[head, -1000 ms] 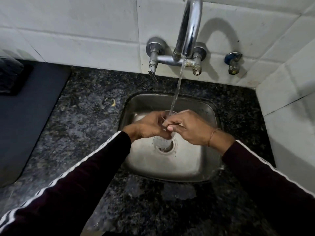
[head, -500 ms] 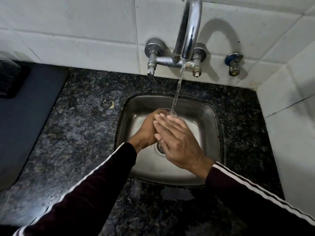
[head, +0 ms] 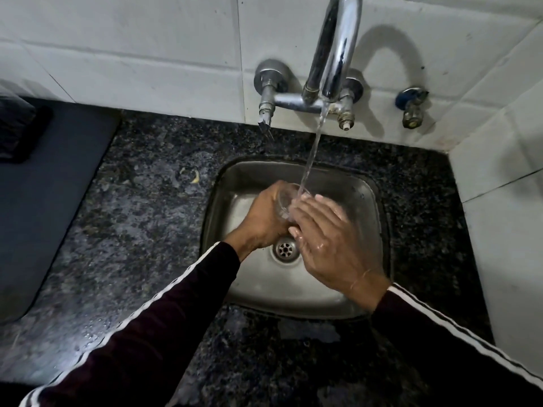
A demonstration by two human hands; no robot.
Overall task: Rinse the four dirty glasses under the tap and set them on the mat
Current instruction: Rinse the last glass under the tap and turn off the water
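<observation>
A clear glass (head: 286, 199) is held over the steel sink (head: 364, 201), under the stream of water running from the chrome tap (head: 335, 54). My left hand (head: 264, 220) is wrapped around the glass from the left. The wet fingers of my right hand (head: 326, 245) lie flat against the glass's right side, hiding most of it. The dark mat (head: 50, 195) lies on the counter at the far left. No other glasses are in view.
The dark speckled granite counter (head: 141, 230) surrounds the sink and is wet near the front. A small yellow scrap (head: 194, 178) lies left of the sink. White tiled walls close off the back and right. A dark object (head: 17, 127) sits on the mat's far corner.
My right hand has turned from pinching the rim to lying flat with fingers spread along the glass. The drain has come into view below the hands. The water keeps running.
</observation>
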